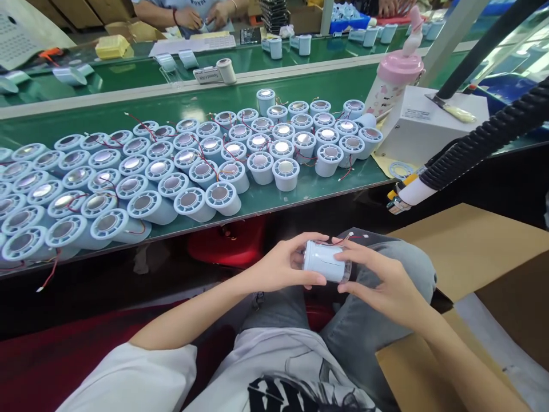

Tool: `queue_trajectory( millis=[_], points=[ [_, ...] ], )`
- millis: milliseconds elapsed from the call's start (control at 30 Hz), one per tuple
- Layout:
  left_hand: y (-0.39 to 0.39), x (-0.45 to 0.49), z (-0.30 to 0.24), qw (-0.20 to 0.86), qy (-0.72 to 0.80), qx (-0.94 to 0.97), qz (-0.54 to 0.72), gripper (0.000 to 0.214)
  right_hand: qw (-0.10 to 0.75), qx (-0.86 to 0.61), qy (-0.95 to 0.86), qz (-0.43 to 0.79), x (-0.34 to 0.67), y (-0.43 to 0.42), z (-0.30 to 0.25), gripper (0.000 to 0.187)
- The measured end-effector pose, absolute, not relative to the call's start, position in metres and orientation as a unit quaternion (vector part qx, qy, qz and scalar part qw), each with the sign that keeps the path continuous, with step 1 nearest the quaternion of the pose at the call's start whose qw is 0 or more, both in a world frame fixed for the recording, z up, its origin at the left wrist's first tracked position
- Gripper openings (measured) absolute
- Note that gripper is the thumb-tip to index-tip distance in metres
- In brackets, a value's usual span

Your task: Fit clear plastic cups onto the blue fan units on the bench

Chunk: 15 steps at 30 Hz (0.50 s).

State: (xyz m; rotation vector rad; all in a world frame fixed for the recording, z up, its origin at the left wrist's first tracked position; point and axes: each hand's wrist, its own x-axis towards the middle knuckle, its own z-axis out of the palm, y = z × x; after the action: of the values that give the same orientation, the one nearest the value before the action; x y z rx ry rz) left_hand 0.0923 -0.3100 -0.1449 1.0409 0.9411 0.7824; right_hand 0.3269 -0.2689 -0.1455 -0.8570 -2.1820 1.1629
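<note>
Pale blue plastic cylinder with thin red wires [322,261]: held over the lap, long axis laid crosswise between the hands. Left end is clasped by the left hand [285,266], right end by the right hand [386,283]; neither is nearer.

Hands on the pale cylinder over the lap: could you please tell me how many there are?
2: the left hand cups the left end of the cylinder, and the right hand holds its right end. None seems hidden.

Rows of pale blue cylinders [171,171] are laid across the green bench [266,201]; a pink-lidded bottle [392,80] is set beside a white box [424,134].
</note>
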Motion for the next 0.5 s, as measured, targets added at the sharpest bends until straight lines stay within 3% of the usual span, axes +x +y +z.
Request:
queue_trajectory(
  millis=[133, 267, 500],
  points=[
    [-0.302, 0.092, -0.144, 0.69, 0.414, 0.485, 0.342, 0.081, 0.274, -0.316, -0.768, 0.485, 0.333, -0.27, -0.155, 0.038],
    [-0.266, 0.106, -0.153, 0.709, 0.407, 0.46, 0.345, 0.084, 0.345, -0.358, -0.677, 0.543, 0.336, -0.268, -0.169, 0.034],
    [-0.178, 0.146, -0.152, 0.731, 0.354, 0.51, 0.283, 0.057, 0.471, -0.464, -0.545, 0.516, 0.333, -0.255, -0.19, 0.039]
  ],
)
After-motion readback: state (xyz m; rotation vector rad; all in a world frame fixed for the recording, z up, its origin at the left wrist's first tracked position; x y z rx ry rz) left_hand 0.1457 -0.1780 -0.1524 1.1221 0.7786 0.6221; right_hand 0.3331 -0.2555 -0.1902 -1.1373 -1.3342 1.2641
